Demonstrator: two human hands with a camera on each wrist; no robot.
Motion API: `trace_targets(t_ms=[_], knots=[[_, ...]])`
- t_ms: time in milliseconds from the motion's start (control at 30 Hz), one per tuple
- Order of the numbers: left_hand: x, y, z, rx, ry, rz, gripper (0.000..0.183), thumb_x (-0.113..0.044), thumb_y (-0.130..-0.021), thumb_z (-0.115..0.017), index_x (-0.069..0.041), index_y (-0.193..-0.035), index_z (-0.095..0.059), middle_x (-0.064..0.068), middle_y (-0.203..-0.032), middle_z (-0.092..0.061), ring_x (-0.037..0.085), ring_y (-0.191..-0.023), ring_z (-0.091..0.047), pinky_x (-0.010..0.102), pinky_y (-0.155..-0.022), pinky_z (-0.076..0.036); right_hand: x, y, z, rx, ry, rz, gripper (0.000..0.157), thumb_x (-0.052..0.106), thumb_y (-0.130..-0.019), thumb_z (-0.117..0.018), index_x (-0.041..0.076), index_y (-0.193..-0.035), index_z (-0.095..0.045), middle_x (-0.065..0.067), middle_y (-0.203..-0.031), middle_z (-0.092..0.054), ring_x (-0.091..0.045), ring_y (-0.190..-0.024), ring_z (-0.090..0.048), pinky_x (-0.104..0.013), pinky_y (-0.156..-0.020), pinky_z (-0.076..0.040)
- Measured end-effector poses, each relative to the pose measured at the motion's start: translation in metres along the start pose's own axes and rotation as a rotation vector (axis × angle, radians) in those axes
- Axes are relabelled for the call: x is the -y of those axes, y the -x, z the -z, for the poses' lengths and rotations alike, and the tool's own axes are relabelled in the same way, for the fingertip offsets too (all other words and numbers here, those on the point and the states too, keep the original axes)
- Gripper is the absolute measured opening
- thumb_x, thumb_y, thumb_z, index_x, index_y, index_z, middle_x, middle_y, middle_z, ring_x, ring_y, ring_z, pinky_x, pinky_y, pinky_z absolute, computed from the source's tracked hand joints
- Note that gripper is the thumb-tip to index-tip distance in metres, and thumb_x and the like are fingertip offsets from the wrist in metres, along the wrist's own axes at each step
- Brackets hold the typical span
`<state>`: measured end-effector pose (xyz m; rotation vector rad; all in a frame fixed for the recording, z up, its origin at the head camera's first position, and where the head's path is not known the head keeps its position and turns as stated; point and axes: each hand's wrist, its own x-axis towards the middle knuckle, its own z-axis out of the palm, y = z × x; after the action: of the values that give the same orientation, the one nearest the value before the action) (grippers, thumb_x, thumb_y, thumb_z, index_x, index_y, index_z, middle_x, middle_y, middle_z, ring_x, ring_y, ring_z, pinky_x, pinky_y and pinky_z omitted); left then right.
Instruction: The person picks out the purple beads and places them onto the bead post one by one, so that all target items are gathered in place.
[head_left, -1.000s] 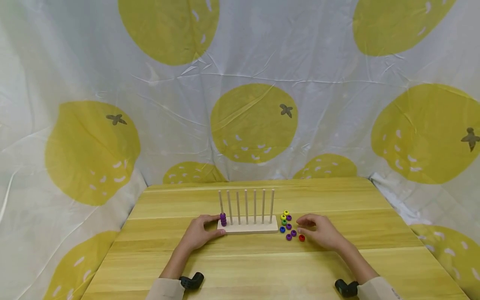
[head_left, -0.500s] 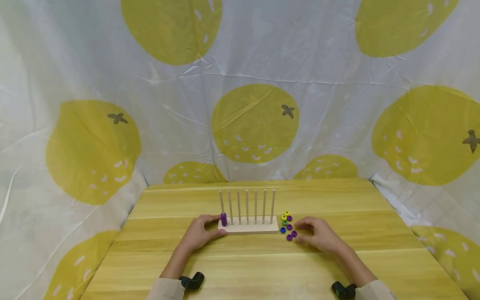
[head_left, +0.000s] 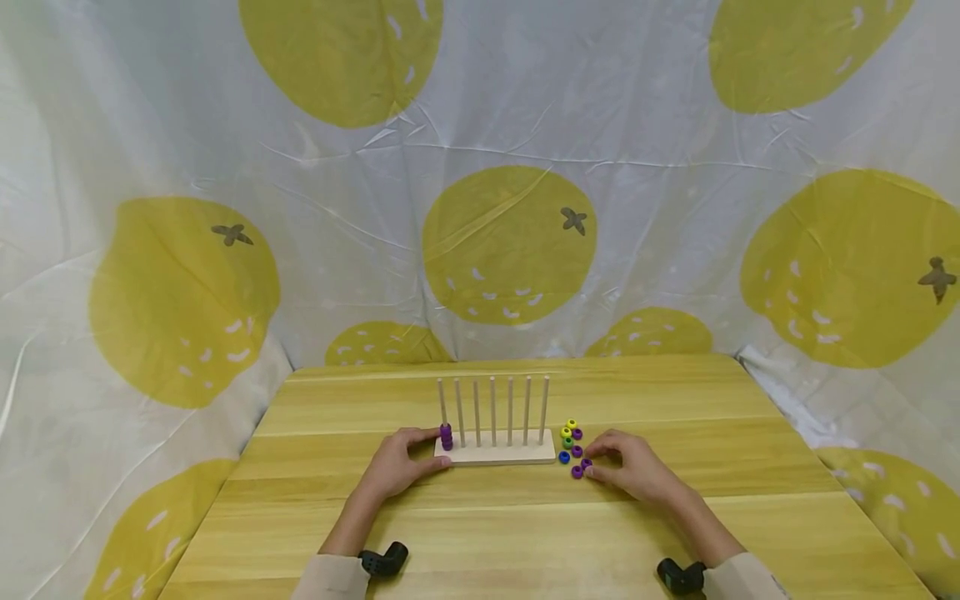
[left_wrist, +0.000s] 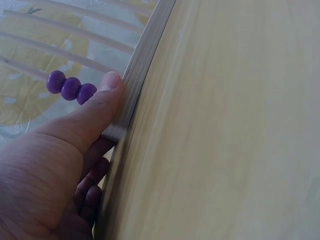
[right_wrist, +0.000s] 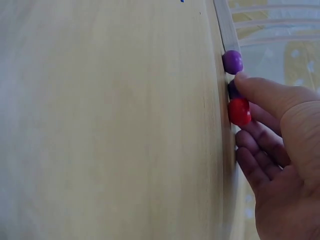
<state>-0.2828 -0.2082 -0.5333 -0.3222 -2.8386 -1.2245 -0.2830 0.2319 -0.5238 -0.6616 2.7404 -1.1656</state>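
A wooden peg stand (head_left: 495, 452) with a row of upright pegs stands on the table. Three purple beads (left_wrist: 70, 88) are stacked on its leftmost peg. My left hand (head_left: 397, 465) grips that end of the base, thumb on the front edge and fingers behind. At the loose beads to the right, my right hand (head_left: 633, 467) pinches a purple bead (head_left: 587, 464) between thumb and index finger; the thumb partly covers it in the right wrist view. A red bead (right_wrist: 240, 111) lies under this hand, hidden in the head view.
Several other loose beads lie between the stand and my right hand: yellow beads (head_left: 572, 424), a green bead (head_left: 567, 442), a blue bead (head_left: 564, 457) and more purple ones. A lemon-patterned cloth (head_left: 510, 250) hangs behind the wooden table (head_left: 495, 533).
My right hand has moved left over the red bead, and its thumb and index finger have come to a purple bead. The left hand has kept its hold on the stand.
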Motion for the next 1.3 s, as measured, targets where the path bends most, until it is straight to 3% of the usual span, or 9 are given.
trace_targets(t_ms=[433,1033,1300], knots=[[0.001,0.000,0.000,-0.007,0.004,-0.002,0.059,-0.050,-0.079,-0.087,-0.024,-0.130,-0.074,0.003,-0.131,-0.071,0.031,-0.131,-0.060,0.053,-0.113,-0.046,-0.001,-0.003,-0.004,-0.021,0.034,0.022,0.012,0.028,-0.092,-0.080,0.025,-0.104,-0.079,0.011,-0.106,-0.069,-0.013,-0.102,-0.064,-0.031,-0.092,-0.054],[0.003,-0.001,-0.001,0.001,-0.007,-0.006,0.059,-0.050,-0.079,-0.087,-0.025,-0.130,-0.073,0.003,-0.131,-0.071,0.031,-0.130,-0.060,0.053,-0.113,-0.046,0.006,-0.003,0.002,-0.022,-0.007,-0.052,0.014,0.024,-0.095,-0.077,0.017,-0.107,-0.077,0.006,-0.105,-0.071,-0.010,-0.097,-0.065,-0.028,-0.090,-0.056],[0.002,0.000,-0.001,-0.007,0.002,-0.004,0.059,-0.048,-0.079,-0.088,-0.023,-0.130,-0.074,0.003,-0.129,-0.072,0.030,-0.129,-0.061,0.052,-0.113,-0.046,0.020,-0.009,0.013,-0.056,0.001,-0.028,0.014,0.026,-0.096,-0.075,0.021,-0.109,-0.077,0.007,-0.109,-0.073,-0.018,-0.105,-0.067,-0.047,-0.097,-0.056]])
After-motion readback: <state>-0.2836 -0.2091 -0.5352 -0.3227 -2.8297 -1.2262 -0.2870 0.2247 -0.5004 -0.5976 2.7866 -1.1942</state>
